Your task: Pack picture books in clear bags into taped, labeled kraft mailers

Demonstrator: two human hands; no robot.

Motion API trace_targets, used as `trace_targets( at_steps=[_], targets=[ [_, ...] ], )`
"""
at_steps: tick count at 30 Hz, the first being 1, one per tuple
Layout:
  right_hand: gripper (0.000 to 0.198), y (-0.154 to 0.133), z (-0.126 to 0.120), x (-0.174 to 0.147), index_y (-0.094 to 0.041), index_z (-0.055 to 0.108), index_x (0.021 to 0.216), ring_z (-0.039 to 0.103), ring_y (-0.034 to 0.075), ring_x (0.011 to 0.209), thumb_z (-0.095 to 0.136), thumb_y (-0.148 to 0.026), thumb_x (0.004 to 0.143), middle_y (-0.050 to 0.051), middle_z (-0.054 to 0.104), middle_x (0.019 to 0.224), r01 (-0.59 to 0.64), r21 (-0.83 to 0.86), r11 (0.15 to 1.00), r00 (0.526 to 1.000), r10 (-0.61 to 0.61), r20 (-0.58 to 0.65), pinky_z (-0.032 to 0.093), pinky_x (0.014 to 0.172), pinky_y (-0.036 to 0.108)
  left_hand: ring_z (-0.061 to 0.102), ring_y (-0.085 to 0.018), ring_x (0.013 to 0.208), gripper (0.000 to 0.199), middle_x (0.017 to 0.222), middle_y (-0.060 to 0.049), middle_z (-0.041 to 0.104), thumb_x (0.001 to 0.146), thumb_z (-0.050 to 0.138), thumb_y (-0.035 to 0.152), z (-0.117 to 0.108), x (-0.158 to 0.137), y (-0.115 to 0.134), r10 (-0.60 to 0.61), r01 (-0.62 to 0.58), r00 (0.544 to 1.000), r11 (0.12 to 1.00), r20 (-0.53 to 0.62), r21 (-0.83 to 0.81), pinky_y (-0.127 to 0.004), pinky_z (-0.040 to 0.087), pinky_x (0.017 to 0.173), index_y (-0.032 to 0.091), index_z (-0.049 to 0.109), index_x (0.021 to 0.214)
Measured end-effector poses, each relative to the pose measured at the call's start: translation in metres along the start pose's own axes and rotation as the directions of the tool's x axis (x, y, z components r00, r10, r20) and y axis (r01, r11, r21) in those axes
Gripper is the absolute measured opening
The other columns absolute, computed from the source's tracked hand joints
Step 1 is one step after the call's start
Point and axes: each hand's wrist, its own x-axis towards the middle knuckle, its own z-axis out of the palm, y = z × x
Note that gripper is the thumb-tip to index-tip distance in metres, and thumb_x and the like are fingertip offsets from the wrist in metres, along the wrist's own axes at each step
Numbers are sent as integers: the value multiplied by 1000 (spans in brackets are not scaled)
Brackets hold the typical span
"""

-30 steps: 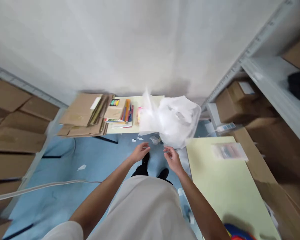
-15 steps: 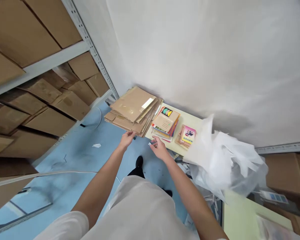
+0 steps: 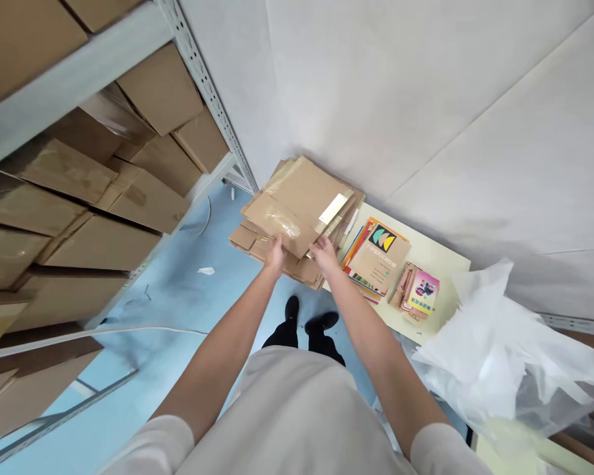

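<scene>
A pile of flattened cardboard boxes (image 3: 307, 274) lies on the far-left end of a pale yellow table. At the pile's near edge, my left hand (image 3: 276, 256) has its fingers closed on the top flattened cardboard box (image 3: 301, 191), which carries clear tape and a white label. My right hand (image 3: 324, 254) pinches the same sheet by its near-right corner; its fingertips are partly hidden. Right of the pile sits a stack of books (image 3: 376, 257) with a tan cover on top. Beyond that are smaller booklets (image 3: 420, 290), the uppermost pink and yellow.
A metal shelf (image 3: 210, 105) packed with cardboard boxes (image 3: 148, 198) rises on the left. White plastic bags (image 3: 505, 349) cover the right part of the pale yellow table (image 3: 438, 247). A wall stands behind. A cable (image 3: 143, 328) crosses above the blue floor (image 3: 198, 290).
Both hands have moved in onto the top flattened box and now grip its near edge. My right hand no longer hovers by the books. The view has shifted left.
</scene>
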Motion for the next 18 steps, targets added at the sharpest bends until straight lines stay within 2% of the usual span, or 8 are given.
trace_targets(
  at_steps=[4, 7, 9, 13, 16, 18],
  targets=[
    [29, -10, 10, 12, -19, 56, 100, 67, 15, 90, 63, -15, 72, 6, 70, 103, -105, 133, 986, 988, 119, -100, 56, 78, 30, 52, -21, 122, 29, 132, -6, 56, 89, 44, 43, -3, 1, 12, -99, 95, 994, 990, -39, -104, -34, 49, 86, 24, 54, 110],
    [16, -20, 16, 21, -20, 55, 83, 66, 11, 67, 65, -14, 72, -1, 69, 78, -173, 204, 964, 974, 198, -108, 56, 66, 25, 61, -19, 104, 22, 107, -5, 66, 86, 49, 41, -7, 5, 21, -122, 113, 992, 978, -43, -176, -31, 50, 79, 22, 56, 94],
    [15, -25, 19, 24, -20, 53, 77, 63, 10, 61, 64, -13, 73, -4, 66, 69, -196, 211, 958, 971, 219, -92, 55, 63, 24, 64, -17, 90, 19, 91, -3, 66, 83, 55, 40, -12, 9, 26, -113, 100, 993, 961, -38, -259, -29, 50, 73, 21, 55, 85],
    [20, -31, 16, 5, -21, 50, 76, 64, 11, 63, 66, -11, 73, -4, 65, 68, -215, 205, 955, 973, 227, -37, 57, 64, 26, 62, -14, 70, 17, 77, -1, 62, 78, 64, 33, -28, 16, 35, -90, 65, 995, 883, -31, -466, -29, 51, 67, 20, 53, 79],
    [18, -28, 12, -25, -22, 54, 84, 66, 15, 77, 69, -19, 76, -1, 67, 78, -192, 107, 975, 981, 189, 36, 58, 71, 31, 63, -13, 75, 9, 81, -1, 64, 77, 62, 23, -41, 21, 37, -46, -87, 975, 824, -218, -560, -27, 53, 71, 21, 54, 80],
    [20, -23, 10, -45, -20, 58, 101, 64, 17, 90, 64, -29, 84, 4, 66, 98, -136, -17, 991, 989, 137, 57, 56, 78, 36, 63, -12, 78, 9, 84, 0, 65, 77, 61, 17, -49, 21, 37, -15, -188, 944, 799, -331, -571, -26, 53, 74, 21, 54, 79]
  ],
)
